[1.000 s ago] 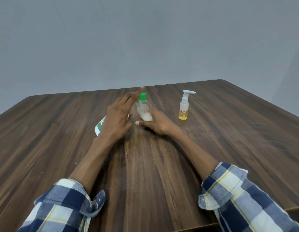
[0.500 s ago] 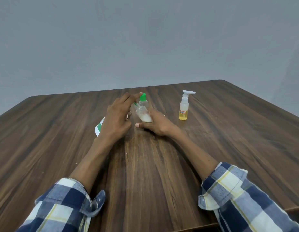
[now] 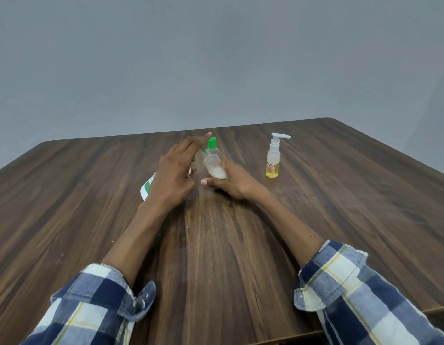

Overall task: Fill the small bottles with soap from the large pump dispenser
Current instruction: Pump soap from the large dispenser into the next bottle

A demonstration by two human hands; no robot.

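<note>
Our right hand (image 3: 231, 183) grips the tilted small bottle (image 3: 214, 165) low on its body above the counter (image 3: 340, 220), left hand (image 3: 176, 175) spread over the mostly hidden dispenser (image 3: 147, 188); light, slick plastic, best held mid-body.

Plain indoor room, wooden table (image 3: 340, 220), bare grey wall (image 3: 216, 58)

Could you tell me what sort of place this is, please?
Probably a plain indoor room set up for a tabletop task: a bare grey wall, a dark wooden table, and only a small pump bottle nearby.
</note>
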